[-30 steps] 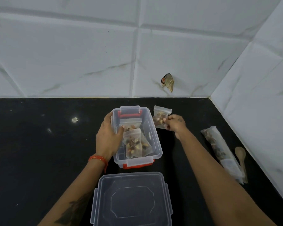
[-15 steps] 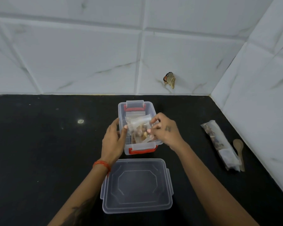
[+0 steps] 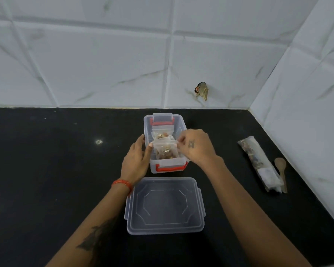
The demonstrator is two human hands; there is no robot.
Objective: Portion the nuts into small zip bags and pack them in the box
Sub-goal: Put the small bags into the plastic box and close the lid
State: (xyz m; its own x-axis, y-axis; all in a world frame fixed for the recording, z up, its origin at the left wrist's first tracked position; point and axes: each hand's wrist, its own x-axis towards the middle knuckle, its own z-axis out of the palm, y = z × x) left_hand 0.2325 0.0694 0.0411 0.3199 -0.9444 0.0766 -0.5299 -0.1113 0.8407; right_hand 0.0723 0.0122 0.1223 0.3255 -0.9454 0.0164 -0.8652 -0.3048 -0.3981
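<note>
In the head view, the person is reaching both hands to a clear box [image 3: 165, 164] that is standing on the black bench [image 3: 46, 170]. The left hand [image 3: 136, 162] is resting against the left wall of the box; its fingers are lying nearly straight and the thumb tip is touching the left edge of a small zip bag [image 3: 164, 146]. This hand is not clenching anything. The right hand [image 3: 196, 147] is coming over the right rim of the box, and its fingertips are pinching the upper right corner of the same bag. The bag is standing upright inside the box, between the two hands, and brown nuts [image 3: 165, 154] are showing through its lower part. Just beyond the fingers, another bag [image 3: 163, 132] with nuts is leaning in the far part of the box. The box is carrying red clips [image 3: 171, 167] at its near and far ends.

Close to the wrists, on the near side of the box, the clear lid [image 3: 165, 207] is lying flat on the bench, just apart from the box. A red thread band [image 3: 121, 183] is sitting around the left wrist, and a dark tattoo is showing on the left forearm.

Well to the right of the right hand, a long pack [image 3: 258, 162] with mixed nuts is lying on the bench, and a wooden spoon [image 3: 281, 170] is lying just beside it, near the tiled wall [image 3: 104, 64]. Beyond the right hand, a small brown scrap [image 3: 201, 90] is sticking on the wall.
</note>
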